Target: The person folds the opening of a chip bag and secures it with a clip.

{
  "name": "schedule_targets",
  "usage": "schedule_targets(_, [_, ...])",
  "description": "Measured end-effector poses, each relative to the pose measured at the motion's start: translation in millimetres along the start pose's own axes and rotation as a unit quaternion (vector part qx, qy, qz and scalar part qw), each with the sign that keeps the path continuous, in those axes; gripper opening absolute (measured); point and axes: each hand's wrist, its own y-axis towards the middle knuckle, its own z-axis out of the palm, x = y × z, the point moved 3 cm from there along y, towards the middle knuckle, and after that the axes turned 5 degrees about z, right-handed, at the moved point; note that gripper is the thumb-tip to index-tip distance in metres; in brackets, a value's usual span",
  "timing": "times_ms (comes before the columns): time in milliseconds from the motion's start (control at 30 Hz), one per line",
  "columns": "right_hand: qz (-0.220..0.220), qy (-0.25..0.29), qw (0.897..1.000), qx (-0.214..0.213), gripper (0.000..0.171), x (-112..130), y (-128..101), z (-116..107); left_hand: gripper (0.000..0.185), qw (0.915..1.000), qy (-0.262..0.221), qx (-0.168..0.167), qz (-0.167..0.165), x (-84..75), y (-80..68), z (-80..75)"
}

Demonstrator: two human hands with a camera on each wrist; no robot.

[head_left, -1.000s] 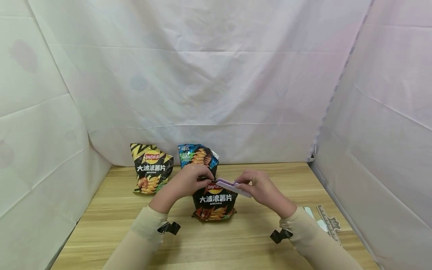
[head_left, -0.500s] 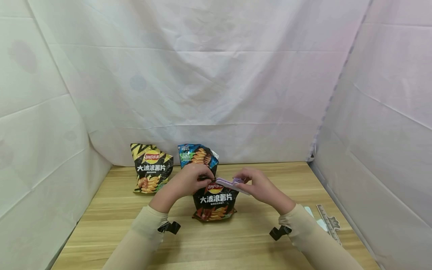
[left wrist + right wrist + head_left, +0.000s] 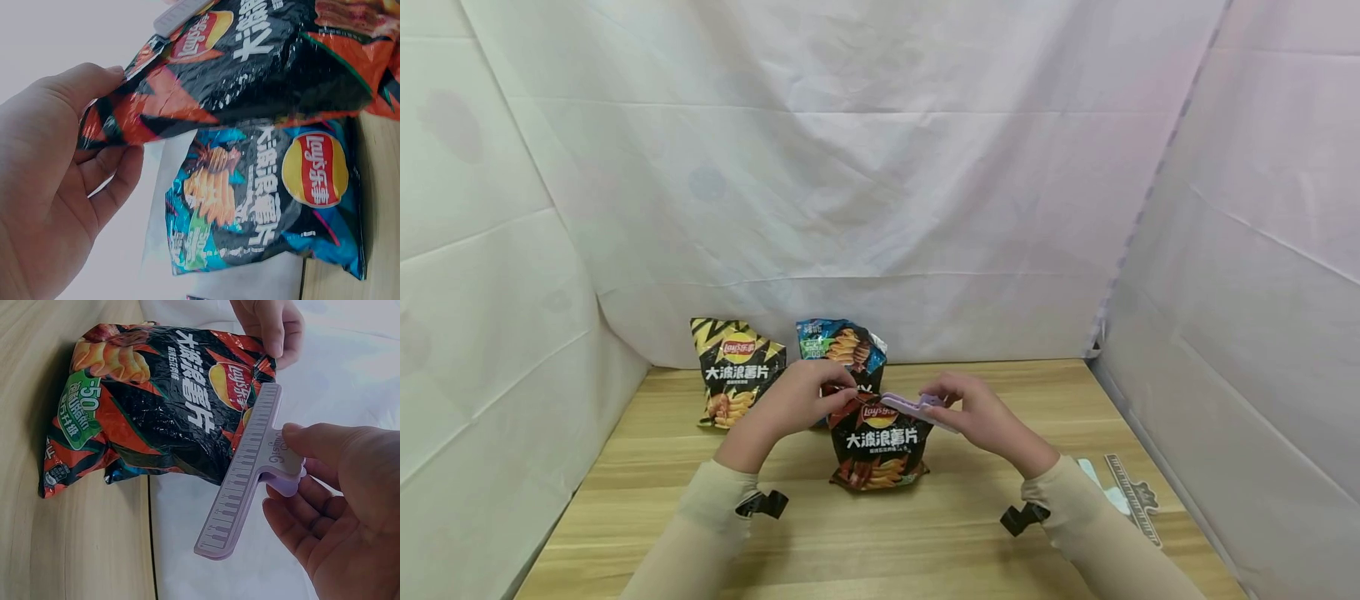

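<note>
**Entry: chip bag being clipped, both hands engaged**

Item 1. Black-and-red foil chip bag (image 3: 878,442), standing upright on the light wooden counter (image 3: 925,533), centre front. Its top edge is gathered and pulled sideways.

Item 2. Left hand (image 3: 796,400): grip pinched on the bag's upper left corner, thumb over the crimped foil, fingers curled beneath, as the left wrist view shows. Compared with half a second ago, this hand has drawn a little to the left, stretching the top edge flatter.

Item 3. Right hand (image 3: 981,412): grip closed on the handle of a long lilac plastic sealing clip (image 3: 917,408), thumb on top, fingers under. The clip's bar lies across the bag's upper right edge, much where it was a moment earlier; whether the foil sits between its arms cannot be told.

Judgement: the taut edge probably readies the bag's mouth for the clip; sealing looks unfinished.

Item 4. Blue-and-black foil chip bag (image 3: 842,346), directly behind item 1.

Item 5. Black-and-yellow foil chip bag (image 3: 737,373), rear left, against the white cloth backdrop (image 3: 880,167).

Item 6. Further clips (image 3: 1131,496), flat at the counter's right edge.
</note>
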Motion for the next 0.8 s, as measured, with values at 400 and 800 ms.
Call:
schedule_targets(400, [0.027, 0.004, 1.0, -0.005, 0.018, -4.4, 0.1, -0.4, 0.006, 0.9997, -0.002, -0.022, 0.011, 4.9, -4.7, -0.7])
schedule_targets(800, [0.018, 0.023, 0.999, -0.027, 0.007, -2.3, -3.4, -3.1, 0.005, 0.9992, 0.019, -0.026, 0.025, 1.7, -4.6, -0.7])
